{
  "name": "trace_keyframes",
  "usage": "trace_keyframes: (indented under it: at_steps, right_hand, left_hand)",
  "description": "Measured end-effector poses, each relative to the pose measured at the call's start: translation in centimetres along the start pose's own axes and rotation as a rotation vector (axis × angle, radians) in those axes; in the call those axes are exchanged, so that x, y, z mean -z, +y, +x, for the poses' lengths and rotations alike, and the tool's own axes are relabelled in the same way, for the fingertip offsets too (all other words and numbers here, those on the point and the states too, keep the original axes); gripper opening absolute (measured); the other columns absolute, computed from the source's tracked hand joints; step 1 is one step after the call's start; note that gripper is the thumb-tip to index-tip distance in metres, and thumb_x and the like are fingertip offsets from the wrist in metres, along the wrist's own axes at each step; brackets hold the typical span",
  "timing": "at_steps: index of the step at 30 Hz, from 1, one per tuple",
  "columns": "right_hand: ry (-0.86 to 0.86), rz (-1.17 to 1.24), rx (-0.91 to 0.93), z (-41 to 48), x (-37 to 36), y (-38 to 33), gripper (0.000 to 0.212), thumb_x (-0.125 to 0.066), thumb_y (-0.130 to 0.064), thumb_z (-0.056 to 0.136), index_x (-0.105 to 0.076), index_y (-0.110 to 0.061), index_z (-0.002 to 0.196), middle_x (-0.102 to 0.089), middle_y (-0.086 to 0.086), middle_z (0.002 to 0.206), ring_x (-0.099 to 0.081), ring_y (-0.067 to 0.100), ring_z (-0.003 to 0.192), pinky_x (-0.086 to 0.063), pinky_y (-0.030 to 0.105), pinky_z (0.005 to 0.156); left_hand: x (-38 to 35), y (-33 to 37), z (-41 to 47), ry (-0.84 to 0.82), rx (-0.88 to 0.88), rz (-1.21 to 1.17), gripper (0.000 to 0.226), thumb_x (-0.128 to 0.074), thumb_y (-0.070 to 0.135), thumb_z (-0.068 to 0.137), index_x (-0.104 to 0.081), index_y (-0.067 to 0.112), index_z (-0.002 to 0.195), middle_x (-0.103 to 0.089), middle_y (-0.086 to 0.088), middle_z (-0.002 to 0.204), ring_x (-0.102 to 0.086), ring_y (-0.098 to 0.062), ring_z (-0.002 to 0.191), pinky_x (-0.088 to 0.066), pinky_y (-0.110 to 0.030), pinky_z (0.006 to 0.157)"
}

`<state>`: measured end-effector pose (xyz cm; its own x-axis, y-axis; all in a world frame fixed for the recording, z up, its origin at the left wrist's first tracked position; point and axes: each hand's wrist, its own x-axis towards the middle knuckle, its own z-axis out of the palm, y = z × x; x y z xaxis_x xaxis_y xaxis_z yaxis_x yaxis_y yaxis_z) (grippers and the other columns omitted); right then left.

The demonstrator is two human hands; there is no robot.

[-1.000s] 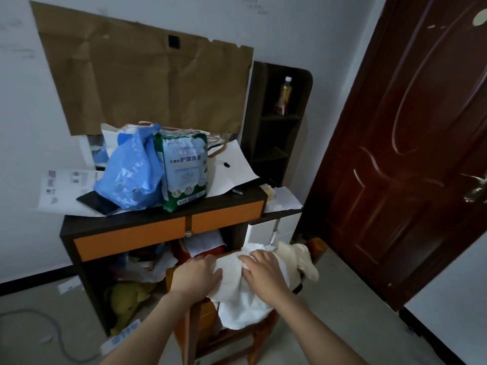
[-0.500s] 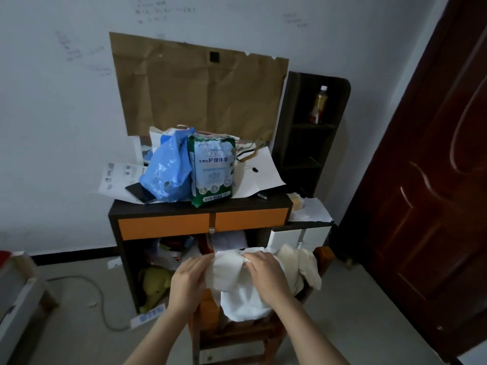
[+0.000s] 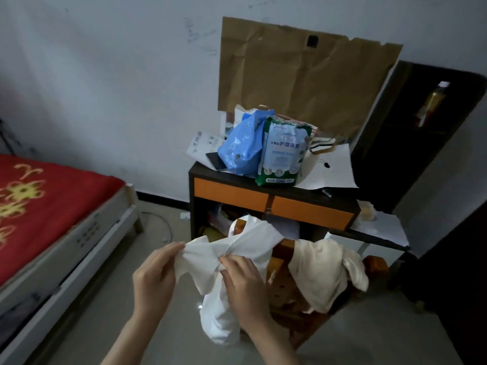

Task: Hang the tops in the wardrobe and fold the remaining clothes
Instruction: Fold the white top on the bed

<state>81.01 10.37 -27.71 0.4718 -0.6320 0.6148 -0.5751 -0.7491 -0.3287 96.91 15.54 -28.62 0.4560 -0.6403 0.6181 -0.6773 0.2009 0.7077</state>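
A white garment [image 3: 245, 248] hangs bunched in the air between both hands, its lower part drooping toward the floor. My left hand [image 3: 155, 275] pinches its left end. My right hand [image 3: 243, 280] grips the gathered middle. A cream garment [image 3: 326, 272] lies draped over the wooden chair [image 3: 374, 262] just right of my hands. No wardrobe is in view.
A dark desk with orange drawers [image 3: 232, 193] stands behind the chair, piled with a blue bag [image 3: 242, 151], a green pack [image 3: 283, 154] and papers. A bed with a red cover [image 3: 42, 204] is at the left. A dark shelf [image 3: 421, 122] stands at the right.
The view has swung left, bringing the bed in and losing the door. Both hands have lifted the white garment off the chair and pulled it leftward.
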Motion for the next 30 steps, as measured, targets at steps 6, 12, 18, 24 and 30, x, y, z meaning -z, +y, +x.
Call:
trace_keyframes:
  at_steps: [6,12,18,24,30]
  right_hand:
    - [-0.106,0.167,0.159,-0.9,-3.6,-5.2,0.029,-0.069,-0.004,0.067,-0.072,-0.009,0.095,-0.068,0.003,0.085,-0.065,0.019,0.073,-0.053,0.022,0.064]
    - [-0.238,0.322,0.247,-0.7,-7.4,-10.7,0.027,-0.068,-0.003,0.07,-0.071,-0.009,0.097,-0.067,0.005,0.085,-0.066,0.023,0.074,-0.054,0.025,0.064]
    - [-0.42,0.49,0.197,0.6,-13.2,-18.0,0.029,-0.052,-0.008,0.089,-0.063,-0.006,0.116,-0.063,0.012,0.102,-0.06,0.026,0.094,-0.048,0.029,0.083]
    - [-0.694,0.731,-0.181,3.5,-19.5,-28.7,0.022,-0.066,-0.018,0.084,-0.066,-0.009,0.105,-0.062,0.006,0.1,-0.057,0.018,0.092,-0.042,0.022,0.079]
    - [-0.797,0.941,-0.276,4.5,-24.0,-36.3,0.014,-0.078,-0.016,0.075,-0.067,-0.013,0.084,-0.063,-0.009,0.073,-0.053,0.001,0.066,-0.04,0.01,0.059]
  left_hand:
    - [7.0,-1.2,-3.4,0.157,0.122,0.154,0.03,-0.056,-0.02,0.07,-0.07,-0.003,0.091,-0.064,0.007,0.09,-0.052,0.021,0.093,-0.039,-0.002,0.081]
    - [12.8,-3.5,-5.4,0.294,0.223,0.235,0.037,-0.055,-0.031,0.069,-0.07,-0.005,0.091,-0.069,-0.005,0.089,-0.051,0.025,0.092,-0.038,0.001,0.081]
    - [21.3,-7.1,-4.8,0.376,0.219,0.37,0.025,-0.052,-0.007,0.075,-0.071,-0.002,0.09,-0.07,0.007,0.089,-0.053,0.022,0.091,-0.04,-0.002,0.079]
    - [33.1,-10.7,-1.9,0.286,0.177,0.47,0.028,-0.051,0.013,0.077,-0.073,-0.002,0.088,-0.071,-0.013,0.087,-0.068,-0.025,0.08,-0.054,-0.032,0.068]
    - [43.5,-13.1,-1.1,0.34,0.183,0.66,0.026,-0.056,-0.01,0.069,-0.073,-0.002,0.087,-0.072,-0.015,0.083,-0.069,-0.029,0.077,-0.051,-0.032,0.072]
